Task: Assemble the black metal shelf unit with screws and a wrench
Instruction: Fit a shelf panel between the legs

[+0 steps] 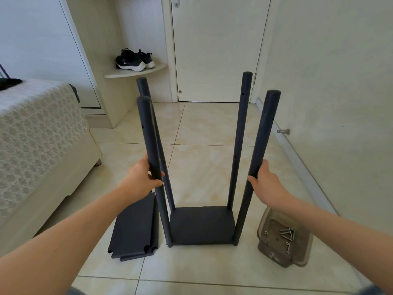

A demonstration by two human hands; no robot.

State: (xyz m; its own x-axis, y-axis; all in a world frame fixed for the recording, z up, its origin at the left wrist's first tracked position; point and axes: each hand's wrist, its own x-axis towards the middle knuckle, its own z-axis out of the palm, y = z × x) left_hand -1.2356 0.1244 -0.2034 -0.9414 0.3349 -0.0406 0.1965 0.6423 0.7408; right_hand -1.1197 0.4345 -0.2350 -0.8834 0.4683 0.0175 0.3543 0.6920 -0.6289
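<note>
With left hand point(142, 177) and right hand point(265, 184) curled round the front posts point(148, 135), hold them plumb before fitting a shelf point(134, 226)

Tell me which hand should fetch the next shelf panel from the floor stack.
Left. The left hand, gripping the near-left post, is on the side where the stacked panels lie; the right hand, gripping the near-right post, is over by the screw tray.

The tiled floor point(202, 128) carries the shelf unit point(202, 225), upright on four posts point(239, 145). Just left of it lies a stack of black panels point(133, 226). To its right sits a clear tub point(261, 229) holding screws point(287, 233). A bed point(42, 135) stands far left.
</note>
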